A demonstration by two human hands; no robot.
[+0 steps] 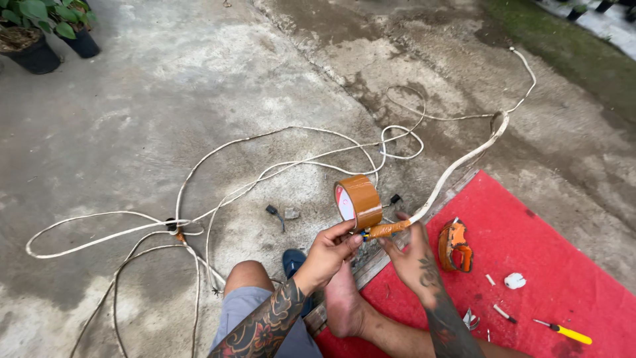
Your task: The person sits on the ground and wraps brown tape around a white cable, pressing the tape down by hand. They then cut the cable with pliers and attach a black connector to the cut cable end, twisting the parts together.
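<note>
The one label in view is the round paper disc inside the brown tape roll (358, 201) — white with red print, facing left, near the middle of the scene. The roll stands on edge just above the left hand (329, 250), which touches its lower rim. No packages, signs or screens show anywhere else — near or far.

Yellow screwdriver (564, 331) on red mat (563, 252); potted plants (40, 33) far off

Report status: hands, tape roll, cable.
Left hand holds brown tape roll. Right hand pinches taped white cable joint. Nothing obstructing.
</note>
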